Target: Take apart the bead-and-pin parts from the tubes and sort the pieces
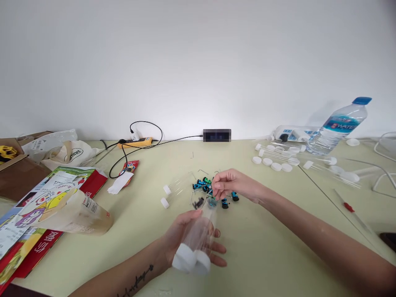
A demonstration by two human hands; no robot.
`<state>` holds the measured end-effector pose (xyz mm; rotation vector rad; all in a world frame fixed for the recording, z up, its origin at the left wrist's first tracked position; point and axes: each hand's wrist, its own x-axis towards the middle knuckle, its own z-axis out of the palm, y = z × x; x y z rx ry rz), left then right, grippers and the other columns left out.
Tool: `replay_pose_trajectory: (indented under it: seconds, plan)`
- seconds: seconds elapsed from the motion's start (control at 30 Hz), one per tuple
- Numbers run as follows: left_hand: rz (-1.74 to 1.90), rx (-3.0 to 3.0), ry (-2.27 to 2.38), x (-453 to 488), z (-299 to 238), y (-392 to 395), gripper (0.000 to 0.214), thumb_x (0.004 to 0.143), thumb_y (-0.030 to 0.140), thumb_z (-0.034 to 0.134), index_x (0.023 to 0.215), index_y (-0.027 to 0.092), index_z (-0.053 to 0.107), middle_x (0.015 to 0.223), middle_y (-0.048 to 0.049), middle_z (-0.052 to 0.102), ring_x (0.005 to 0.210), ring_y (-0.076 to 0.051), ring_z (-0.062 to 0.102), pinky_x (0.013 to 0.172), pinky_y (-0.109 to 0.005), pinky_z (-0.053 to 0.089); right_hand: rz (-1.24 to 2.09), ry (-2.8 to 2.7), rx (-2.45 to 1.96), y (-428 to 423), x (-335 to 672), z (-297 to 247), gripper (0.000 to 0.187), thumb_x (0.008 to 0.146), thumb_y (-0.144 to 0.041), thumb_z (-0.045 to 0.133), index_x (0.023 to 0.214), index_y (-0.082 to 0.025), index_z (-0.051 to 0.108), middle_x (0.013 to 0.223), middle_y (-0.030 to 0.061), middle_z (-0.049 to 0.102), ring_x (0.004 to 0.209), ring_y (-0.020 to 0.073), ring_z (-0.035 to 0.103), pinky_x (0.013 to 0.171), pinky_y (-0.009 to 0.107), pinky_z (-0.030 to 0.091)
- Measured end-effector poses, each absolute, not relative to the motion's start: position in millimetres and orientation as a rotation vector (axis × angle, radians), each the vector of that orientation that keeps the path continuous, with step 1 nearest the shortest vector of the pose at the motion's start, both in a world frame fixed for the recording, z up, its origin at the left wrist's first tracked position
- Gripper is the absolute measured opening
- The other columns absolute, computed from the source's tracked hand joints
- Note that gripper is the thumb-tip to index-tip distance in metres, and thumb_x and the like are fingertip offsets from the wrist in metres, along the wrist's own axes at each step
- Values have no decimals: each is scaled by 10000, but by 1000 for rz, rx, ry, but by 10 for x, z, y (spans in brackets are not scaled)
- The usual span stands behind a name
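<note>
My left hand [185, 237] is wrapped round two clear plastic tubes [199, 235] with white caps at the near end, their open ends pointing away from me. My right hand [230, 183] pinches a small blue capacitor [211, 201] right at the mouth of one tube. Under and around that hand lies a small heap of blue and black capacitors [213, 192] with thin wire legs. Two more capped clear tubes [173, 189] lie just left of the heap.
Several clear tubes and white caps [275, 163] lie at the right by a water bottle [340, 126] and a power strip [293, 133]. At the left are a plastic cup [77, 214] on its side, colourful packaging [37, 218], bags and a cardboard box [15, 169]. A black cable [136, 144] loops at the back.
</note>
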<state>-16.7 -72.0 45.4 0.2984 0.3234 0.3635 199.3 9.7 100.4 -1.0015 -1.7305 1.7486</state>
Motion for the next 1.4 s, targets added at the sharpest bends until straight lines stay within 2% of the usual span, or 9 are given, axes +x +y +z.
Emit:
replay_pose_trajectory:
  seconds: [0.2, 0.37, 0.5, 0.67, 0.8, 0.97, 1.27, 1.33, 1.4]
  plan:
    - [647, 102, 330, -38, 372, -776, 444, 782, 552, 520, 712, 128, 629, 907, -119, 590, 939, -261, 579, 975, -473, 338, 1572, -1596, -1167, 260, 2065, 861, 308, 772, -419, 670, 803, -115, 634, 766, 81, 693, 718, 153, 676, 684, 267, 543]
    - [873, 119, 364, -92, 459, -743, 464, 849, 560, 429, 730, 146, 602, 853, -94, 577, 989, -222, 557, 1029, -411, 338, 1634, -1617, -1179, 272, 2071, 824, 287, 782, -395, 662, 843, -115, 655, 844, 98, 703, 775, 158, 668, 711, 264, 528]
    - [949, 174, 401, -121, 559, -705, 483, 872, 552, 383, 730, 141, 594, 839, -94, 580, 969, -219, 573, 1004, -392, 386, 1581, -1925, -1184, 282, 2112, 840, 284, 810, -398, 610, 876, -134, 691, 894, 82, 692, 793, 165, 627, 624, 238, 480]
    - [1008, 106, 567, -116, 645, -712, 407, 846, 511, 469, 714, 146, 594, 723, -60, 562, 907, -213, 601, 991, -406, 418, 888, -2419, -1346, 133, 2068, 988, 246, 867, -347, 502, 909, -208, 701, 866, 44, 664, 777, 197, 596, 645, 295, 440]
    - [879, 91, 605, -83, 732, -773, 435, 828, 538, 475, 708, 136, 594, 723, -79, 580, 845, -221, 614, 965, -430, 431, 464, -2524, -1207, -109, 1923, 1121, 324, 903, -245, 437, 1191, -267, 582, 1069, 61, 605, 907, 211, 573, 717, 321, 448]
    - [806, 59, 531, -61, 756, -891, 449, 815, 553, 466, 736, 136, 613, 804, -105, 590, 840, -238, 610, 899, -415, 451, 569, -2611, -861, -273, 1834, 1170, 451, 932, -193, 370, 1356, -343, 406, 1315, 42, 457, 1086, 192, 512, 826, 329, 458]
    - [678, 153, 376, -141, 559, -1128, 429, 769, 552, 521, 723, 144, 646, 961, -97, 576, 819, -229, 613, 822, -404, 461, 805, -2535, -972, -186, 2030, 1337, 343, 941, -370, 396, 1213, -258, 572, 1141, 56, 588, 995, 223, 564, 805, 351, 454]
    - [701, 383, 416, -174, 636, -1020, 422, 790, 527, 507, 744, 131, 647, 1016, -102, 565, 847, -243, 606, 811, -430, 464, 976, -2470, -1017, -206, 2043, 1359, 413, 933, -467, 383, 1259, -266, 538, 1136, 60, 596, 976, 226, 575, 797, 354, 463]
    - [719, 695, 539, -182, 756, -870, 368, 810, 465, 526, 787, 119, 647, 1030, -114, 567, 906, -261, 590, 835, -440, 456, 1234, -2369, -1047, -242, 2035, 1361, 513, 917, -538, 369, 1378, -314, 394, 1228, 62, 552, 934, 211, 601, 809, 362, 475]
